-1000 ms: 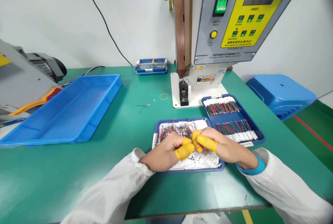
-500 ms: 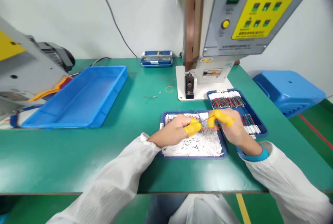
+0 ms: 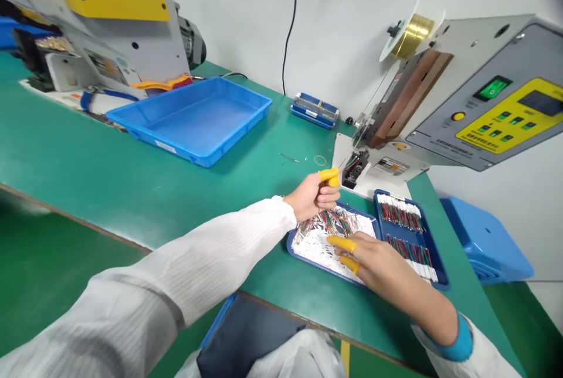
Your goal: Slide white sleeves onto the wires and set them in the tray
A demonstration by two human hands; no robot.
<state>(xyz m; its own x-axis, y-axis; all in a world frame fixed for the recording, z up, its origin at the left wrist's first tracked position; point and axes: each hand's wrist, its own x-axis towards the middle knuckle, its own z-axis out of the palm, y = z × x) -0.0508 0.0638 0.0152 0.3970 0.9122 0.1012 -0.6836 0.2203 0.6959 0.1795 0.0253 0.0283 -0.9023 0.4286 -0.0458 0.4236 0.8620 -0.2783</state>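
My left hand (image 3: 319,193), with yellow finger covers, pinches thin wires whose ends reach the small black fixture (image 3: 355,168) at the base of the grey machine (image 3: 457,96). My right hand (image 3: 365,255), also with yellow covers, hovers over the near tray, its thumb and forefinger apart and nothing visible between them. That blue tray (image 3: 310,256) holds white sleeve pieces (image 3: 319,246) and a tangle of red, green and dark wires (image 3: 336,221).
A second blue tray (image 3: 402,235) at the right holds two rows of white-ended wires. A large blue tray (image 3: 193,114) lies left, beside another machine (image 3: 127,32). A rubber band (image 3: 320,160) and small blue trays (image 3: 314,109) lie behind; a blue stool (image 3: 488,243) stands right.
The view has turned left and tilted. My left hand has moved from over the tray up to the machine's fixture with the wires; my right hand has parted from it and opened.
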